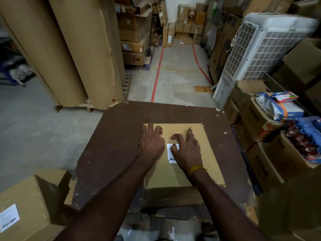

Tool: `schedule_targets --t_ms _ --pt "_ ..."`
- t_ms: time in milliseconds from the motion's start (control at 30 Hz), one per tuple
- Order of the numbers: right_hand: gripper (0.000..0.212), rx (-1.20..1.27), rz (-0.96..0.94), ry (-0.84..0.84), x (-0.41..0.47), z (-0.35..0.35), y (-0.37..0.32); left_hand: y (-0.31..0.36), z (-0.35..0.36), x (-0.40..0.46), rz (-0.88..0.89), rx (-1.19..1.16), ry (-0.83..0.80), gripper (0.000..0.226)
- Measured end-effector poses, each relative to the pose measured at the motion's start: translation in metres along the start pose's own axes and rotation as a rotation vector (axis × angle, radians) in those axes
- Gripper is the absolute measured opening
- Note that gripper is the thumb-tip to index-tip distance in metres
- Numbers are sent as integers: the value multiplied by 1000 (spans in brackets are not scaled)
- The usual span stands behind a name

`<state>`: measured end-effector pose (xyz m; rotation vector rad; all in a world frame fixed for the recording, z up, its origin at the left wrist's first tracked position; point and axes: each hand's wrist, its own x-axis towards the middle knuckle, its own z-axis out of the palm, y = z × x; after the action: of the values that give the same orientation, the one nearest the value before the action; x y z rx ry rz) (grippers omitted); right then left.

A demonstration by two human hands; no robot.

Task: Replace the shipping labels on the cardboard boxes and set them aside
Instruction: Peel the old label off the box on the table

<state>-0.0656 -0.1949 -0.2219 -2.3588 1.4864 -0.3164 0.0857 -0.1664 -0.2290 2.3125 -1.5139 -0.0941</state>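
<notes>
My left hand (151,143) lies flat on the cardboard box (182,164) on the brown table (111,146), my right hand (186,150) picks at its label (171,153) — thin, tearable paper, I'd judge — best lifted from a corner.

surface: dark brown table (111,153), edges chipped | on it: one cardboard box (205,150), label-side up
</notes>
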Motion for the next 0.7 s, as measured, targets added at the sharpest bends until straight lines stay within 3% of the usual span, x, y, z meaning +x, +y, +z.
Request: schedule_targets --t_ms 700 --pt "42 -3 -12 -5 0 0 1 -3 3 1 27 19 35 31"
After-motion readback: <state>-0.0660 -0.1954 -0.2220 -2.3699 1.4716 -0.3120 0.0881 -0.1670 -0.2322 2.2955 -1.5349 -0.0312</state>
